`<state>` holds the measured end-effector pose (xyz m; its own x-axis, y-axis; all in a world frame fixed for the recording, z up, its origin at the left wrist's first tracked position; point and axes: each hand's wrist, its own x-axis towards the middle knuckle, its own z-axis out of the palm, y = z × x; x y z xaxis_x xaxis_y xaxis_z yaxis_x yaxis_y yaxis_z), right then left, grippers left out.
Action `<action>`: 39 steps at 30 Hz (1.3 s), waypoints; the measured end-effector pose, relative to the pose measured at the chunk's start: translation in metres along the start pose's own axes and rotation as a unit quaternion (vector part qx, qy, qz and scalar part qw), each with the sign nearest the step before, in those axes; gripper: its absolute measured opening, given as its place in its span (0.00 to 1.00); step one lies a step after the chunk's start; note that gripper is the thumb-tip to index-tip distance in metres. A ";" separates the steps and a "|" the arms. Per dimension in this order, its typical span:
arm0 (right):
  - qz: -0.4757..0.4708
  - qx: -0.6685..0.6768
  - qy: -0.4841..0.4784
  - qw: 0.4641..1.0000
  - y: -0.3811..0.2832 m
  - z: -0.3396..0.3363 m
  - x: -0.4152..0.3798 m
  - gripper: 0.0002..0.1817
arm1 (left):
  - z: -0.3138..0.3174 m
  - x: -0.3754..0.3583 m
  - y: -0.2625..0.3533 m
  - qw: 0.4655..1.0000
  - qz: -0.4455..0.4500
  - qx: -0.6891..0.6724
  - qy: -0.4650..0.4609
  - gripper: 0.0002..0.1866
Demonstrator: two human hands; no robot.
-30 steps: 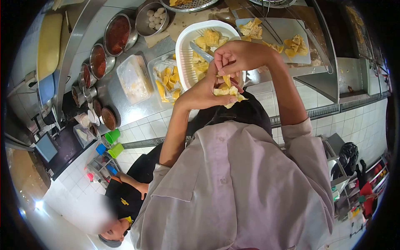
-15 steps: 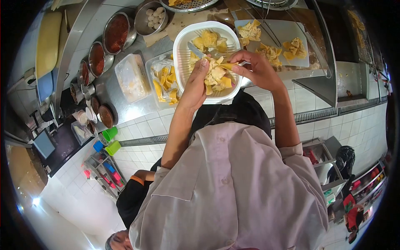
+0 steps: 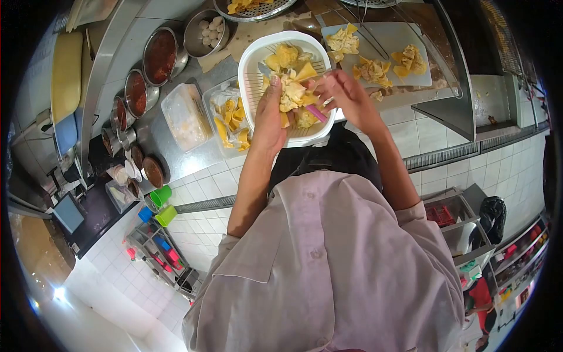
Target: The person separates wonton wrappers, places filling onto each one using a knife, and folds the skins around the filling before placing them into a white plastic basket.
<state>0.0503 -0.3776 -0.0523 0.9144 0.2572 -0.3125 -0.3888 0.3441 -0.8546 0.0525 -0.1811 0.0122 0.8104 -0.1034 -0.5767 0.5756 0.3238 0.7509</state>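
Note:
My left hand (image 3: 271, 120) is closed round a dumpling (image 3: 292, 92), a pale filling in a folded yellow wrapper with pointed corners, above a white basket (image 3: 248, 94). Loosely curled and apart, the fingers of my right hand (image 3: 347, 98) are right at the dumpling's right side, slightly blurred. From under the dumpling sticks out a pink handle (image 3: 316, 114); the rest of that tool is mostly hidden. More yellow dumplings (image 3: 283, 57) lie in the basket. To its left, a clear tub (image 3: 206, 98) contains yellow wrapper pieces (image 3: 232, 114).
Three wrapped dumplings (image 3: 409, 60) lie on a white board (image 3: 419, 36) at the right. Along the left stand a lidded plastic container (image 3: 186, 117), bowls of red sauce (image 3: 159, 57) and a bowl of pale balls (image 3: 212, 32). A perforated metal tray (image 3: 255, 13) is at the back.
My right hand has loosened from the wrapper's edge and drawn slightly back. The pink handle has come into view below the dumpling. A person at the lower left is out of view.

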 end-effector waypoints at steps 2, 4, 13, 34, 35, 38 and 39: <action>-0.030 -0.026 -0.025 0.999 0.000 0.019 -0.013 0.15 | 0.001 -0.004 0.003 1.000 0.026 -0.016 -0.002 0.27; -0.084 -0.087 -0.033 0.992 0.002 0.032 -0.015 0.14 | 0.002 -0.005 0.005 0.999 0.042 -0.026 -0.010 0.27; 0.002 -0.109 -0.058 0.992 0.003 0.048 -0.017 0.13 | -0.028 -0.011 0.017 0.995 0.069 -0.065 -0.011 0.25; -0.250 -0.603 0.151 0.742 -0.040 0.166 -0.056 0.35 | -0.082 -0.023 0.005 0.981 0.110 -0.038 -0.157 0.26; -0.243 -0.598 0.162 0.747 -0.040 0.169 -0.058 0.35 | -0.083 -0.022 0.003 0.978 0.128 -0.011 -0.167 0.25; -0.227 -0.592 0.197 0.748 -0.036 0.176 -0.065 0.35 | -0.092 -0.025 0.006 0.980 0.022 -0.047 -0.194 0.24; -0.227 -0.596 0.205 0.742 -0.034 0.177 -0.068 0.35 | -0.093 -0.026 0.005 0.978 0.016 -0.047 -0.202 0.24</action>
<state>-0.0185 -0.2467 0.0710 0.9733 -0.0216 0.2286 0.1218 -0.7955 -0.5936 0.0245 -0.0897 0.0010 0.8153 -0.4493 -0.3653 0.5528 0.4159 0.7221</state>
